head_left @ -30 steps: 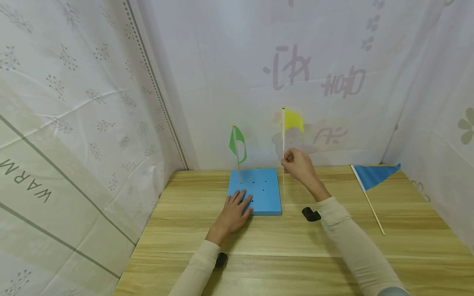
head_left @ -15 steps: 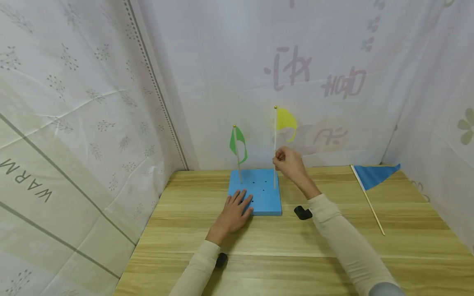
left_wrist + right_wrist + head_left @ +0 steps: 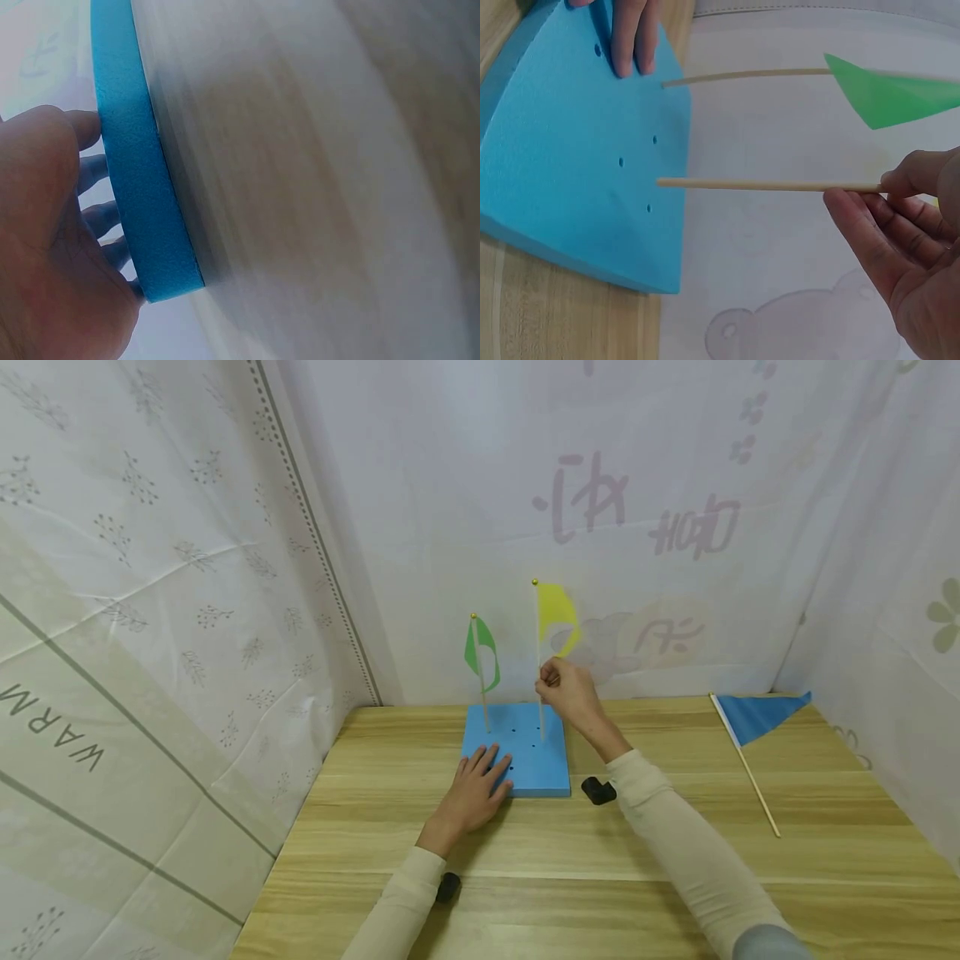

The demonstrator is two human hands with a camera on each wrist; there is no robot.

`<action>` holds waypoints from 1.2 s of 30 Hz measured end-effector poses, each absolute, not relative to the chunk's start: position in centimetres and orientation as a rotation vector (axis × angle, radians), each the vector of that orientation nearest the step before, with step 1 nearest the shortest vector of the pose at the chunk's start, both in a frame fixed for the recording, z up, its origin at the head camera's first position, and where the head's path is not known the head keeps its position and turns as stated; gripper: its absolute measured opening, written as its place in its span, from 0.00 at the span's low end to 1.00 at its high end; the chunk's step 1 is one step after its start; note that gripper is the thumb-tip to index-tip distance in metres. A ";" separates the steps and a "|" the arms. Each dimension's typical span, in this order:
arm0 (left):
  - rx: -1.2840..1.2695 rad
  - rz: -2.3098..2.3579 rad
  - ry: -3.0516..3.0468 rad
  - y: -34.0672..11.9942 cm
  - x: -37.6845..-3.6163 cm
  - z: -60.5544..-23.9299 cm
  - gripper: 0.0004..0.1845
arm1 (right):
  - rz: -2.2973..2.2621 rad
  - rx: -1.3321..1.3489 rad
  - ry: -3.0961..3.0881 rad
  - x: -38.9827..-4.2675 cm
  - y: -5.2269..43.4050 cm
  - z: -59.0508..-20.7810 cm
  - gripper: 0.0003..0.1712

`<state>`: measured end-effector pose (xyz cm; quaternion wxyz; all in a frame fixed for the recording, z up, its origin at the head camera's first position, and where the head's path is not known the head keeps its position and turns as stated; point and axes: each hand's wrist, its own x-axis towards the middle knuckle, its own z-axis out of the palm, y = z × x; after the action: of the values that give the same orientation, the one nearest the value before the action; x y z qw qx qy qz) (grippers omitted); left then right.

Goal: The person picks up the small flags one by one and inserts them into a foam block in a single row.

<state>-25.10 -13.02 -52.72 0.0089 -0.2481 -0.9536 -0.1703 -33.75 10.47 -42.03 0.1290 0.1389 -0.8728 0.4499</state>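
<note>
Right hand [image 3: 572, 693], just right of centre in the head view, pinched the yellow flag [image 3: 553, 614] by its stick, fingers curled round the thin wood, flag upright w/ the cloth up top against the white backdrop. Stick tip was down at the blue foam block [image 3: 517, 748], centre frame, close to the far-right hole; in the right wrist view the tip [image 3: 662, 181] sat right at the block's edge, and whether it was actually in a hole or only touching the surface I couldn't tell. Left hand [image 3: 474, 792] lay flat on the near-left part of the block, fingers straight and spread, pressing it to the wooden table [image 3: 525, 868]; left wrist view showed the fingertips [image 3: 88, 129] over the block's rim. Green flag [image 3: 481, 650] stood planted in the block's far-left hole. Blue flag [image 3: 757, 720] lay flat on the table at the right of the frame, well apart. Risks, as I judged them: tip off-centre = stick skids on the foam or gouges a fresh dent; stick tilted = it jams, bends or snaps, being so thin; light block could tip or slide if the left hand eased off, and that'd knock the green flag over too.
</note>
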 end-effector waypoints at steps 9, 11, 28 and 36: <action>-0.773 -0.531 -2.975 -13.0 -25.1 -52.7 0.29 | 1.299 0.427 -2.542 -33.9 9.5 -42.1 0.05; -0.772 -0.532 -2.975 -13.0 -25.1 -52.7 0.29 | 1.298 0.428 -2.542 -34.0 9.3 -42.1 0.05; -0.783 -0.553 -2.979 -13.1 -25.3 -52.8 0.30 | 1.287 0.403 -2.494 -35.4 6.9 -42.5 0.04; -0.797 -0.556 -2.978 -13.3 -25.6 -53.1 0.30 | 1.304 0.417 -2.501 -35.8 6.0 -43.5 0.05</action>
<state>-25.55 -13.25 -53.10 0.0044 -0.2545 -0.9506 -0.1775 -35.78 6.05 -43.49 0.1448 0.1447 -0.8679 0.4527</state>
